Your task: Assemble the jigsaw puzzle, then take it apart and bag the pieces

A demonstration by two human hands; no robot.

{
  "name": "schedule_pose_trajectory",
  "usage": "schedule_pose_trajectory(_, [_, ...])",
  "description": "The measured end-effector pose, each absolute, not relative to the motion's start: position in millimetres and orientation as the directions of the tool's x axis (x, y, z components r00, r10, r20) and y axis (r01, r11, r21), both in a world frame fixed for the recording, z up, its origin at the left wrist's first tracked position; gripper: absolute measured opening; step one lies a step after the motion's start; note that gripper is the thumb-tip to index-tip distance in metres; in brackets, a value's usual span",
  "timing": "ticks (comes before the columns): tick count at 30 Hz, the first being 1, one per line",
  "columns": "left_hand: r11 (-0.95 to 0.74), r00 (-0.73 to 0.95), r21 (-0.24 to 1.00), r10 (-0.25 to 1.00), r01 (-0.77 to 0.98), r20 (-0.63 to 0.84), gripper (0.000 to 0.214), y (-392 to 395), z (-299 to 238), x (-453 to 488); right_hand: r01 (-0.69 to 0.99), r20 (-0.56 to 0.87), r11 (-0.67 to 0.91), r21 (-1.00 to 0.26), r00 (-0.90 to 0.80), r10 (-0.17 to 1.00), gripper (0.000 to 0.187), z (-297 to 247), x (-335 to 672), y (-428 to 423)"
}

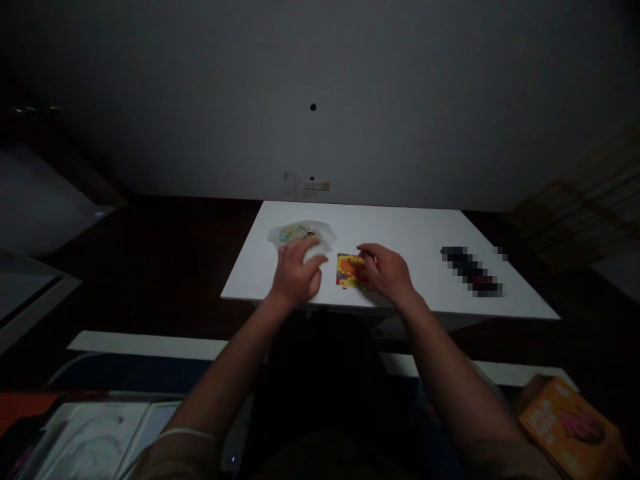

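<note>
A small, colourful yellow and orange picture piece [351, 272], card-like or a puzzle, lies flat near the front of the white table [400, 230]. My right hand [389, 272] is over its right side, covering part of it, with fingers curled together. Whether they pinch anything is too small and dark to tell. To the left of the picture, my left hand [297, 272] hovers with thumb and fingers apart and nothing visible between them. Just beyond it sits a clear plastic bag [324, 233] with greenish and yellow pieces inside, partly hidden by the hand.
A dark, pixelated object [471, 272] lies on the table's right side. At lower right stands an orange box [570, 427]; an open white tray or box [95, 437] is at lower left. A wall with sockets [317, 186] rises behind the table.
</note>
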State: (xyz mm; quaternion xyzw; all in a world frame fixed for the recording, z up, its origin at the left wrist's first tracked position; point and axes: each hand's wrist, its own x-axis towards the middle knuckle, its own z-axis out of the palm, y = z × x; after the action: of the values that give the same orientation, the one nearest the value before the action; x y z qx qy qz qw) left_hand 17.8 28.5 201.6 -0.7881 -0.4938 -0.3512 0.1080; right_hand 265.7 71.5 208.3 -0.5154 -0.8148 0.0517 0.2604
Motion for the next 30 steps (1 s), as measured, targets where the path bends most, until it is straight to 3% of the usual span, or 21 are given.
schedule_pose_trajectory(3, [-0.629,0.480,0.177,0.719,0.757,0.503,0.031,5,170,59,0.838,0.326,0.451,-0.307,-0.352,0.877,0.041,179,292,41])
schedule_pose_trajectory(7, [-0.534,0.439,0.257,0.829,0.805,0.347,0.057,10,151,97,0.850,0.284,0.493,-0.189,-0.433,0.856,0.050,155,300,14])
schedule_pose_trajectory(11, [-0.526,0.482,0.245,0.849,0.815,0.217,0.068,12,149,100,0.814,0.292,0.546,-0.196,-0.483,0.825,0.056,149,316,2])
schedule_pose_trajectory(17, [-0.571,0.534,0.210,0.820,0.794,0.207,0.051,-1,147,92,0.772,0.356,0.576,-0.269,-0.476,0.804,0.042,141,333,-3])
schedule_pose_trajectory(22, [-0.590,0.554,0.218,0.806,0.777,0.207,0.045,-1,144,93,0.770,0.368,0.582,-0.261,-0.478,0.797,0.044,132,327,0])
schedule_pose_trajectory(30, [-0.536,0.529,0.342,0.840,0.771,0.124,0.040,6,167,86,0.737,0.416,0.575,-0.356,-0.426,0.803,0.035,126,330,7])
